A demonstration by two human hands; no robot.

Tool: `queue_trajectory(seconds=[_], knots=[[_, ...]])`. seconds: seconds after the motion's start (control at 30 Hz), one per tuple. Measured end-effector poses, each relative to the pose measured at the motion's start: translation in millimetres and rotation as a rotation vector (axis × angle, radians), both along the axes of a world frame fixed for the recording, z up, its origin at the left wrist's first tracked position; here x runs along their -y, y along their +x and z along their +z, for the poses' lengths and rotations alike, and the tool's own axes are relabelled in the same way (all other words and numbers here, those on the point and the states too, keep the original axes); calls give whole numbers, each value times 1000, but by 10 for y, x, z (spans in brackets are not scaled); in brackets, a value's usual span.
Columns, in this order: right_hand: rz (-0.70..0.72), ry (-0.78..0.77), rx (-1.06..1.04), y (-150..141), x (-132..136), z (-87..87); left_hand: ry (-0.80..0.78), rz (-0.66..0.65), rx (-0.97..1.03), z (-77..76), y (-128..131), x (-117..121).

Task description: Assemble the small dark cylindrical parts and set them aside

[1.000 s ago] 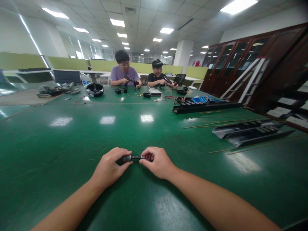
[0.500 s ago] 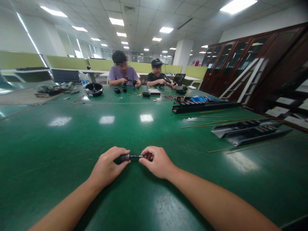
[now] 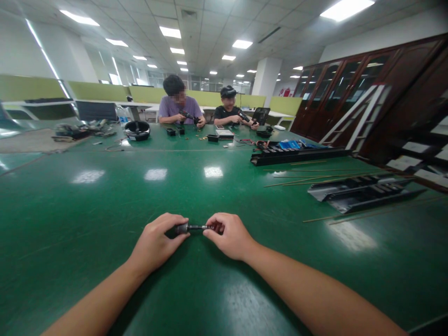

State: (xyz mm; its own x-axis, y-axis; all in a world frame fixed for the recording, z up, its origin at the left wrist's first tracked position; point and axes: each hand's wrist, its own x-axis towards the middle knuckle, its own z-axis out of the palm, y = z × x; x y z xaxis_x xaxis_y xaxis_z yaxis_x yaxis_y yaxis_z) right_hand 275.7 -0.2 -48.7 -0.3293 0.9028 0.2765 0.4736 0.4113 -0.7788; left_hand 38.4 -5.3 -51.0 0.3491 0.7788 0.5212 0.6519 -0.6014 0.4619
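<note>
Low over the green table, my left hand [image 3: 160, 240] grips a short dark grey cylinder [image 3: 181, 228] between thumb and fingers. A thin dark shaft [image 3: 196, 227] sticks out of the cylinder's right end, lying level. Its far end is pinched in my right hand [image 3: 227, 234], with the thumb below and the fingers curled over it. My fingers cover that tip and the back of the cylinder, so the tool's exact kind does not show.
Two people sit across the green table [image 3: 115, 205], each holding a drill-like tool [image 3: 189, 115]. Black metal channels [image 3: 374, 193] and thin brass-coloured rods [image 3: 301, 181] lie at the right. A headset [image 3: 137, 130] and small black trays [image 3: 212, 138] are farther back. A stepladder [image 3: 364, 114] stands beyond.
</note>
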Motion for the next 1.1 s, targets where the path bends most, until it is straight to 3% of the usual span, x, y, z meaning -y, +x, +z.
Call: queue_trajectory(seconds=[1.1], knots=[[-10,1,-31,11,-10,-38,-39,86,-34,42,-20,-8]])
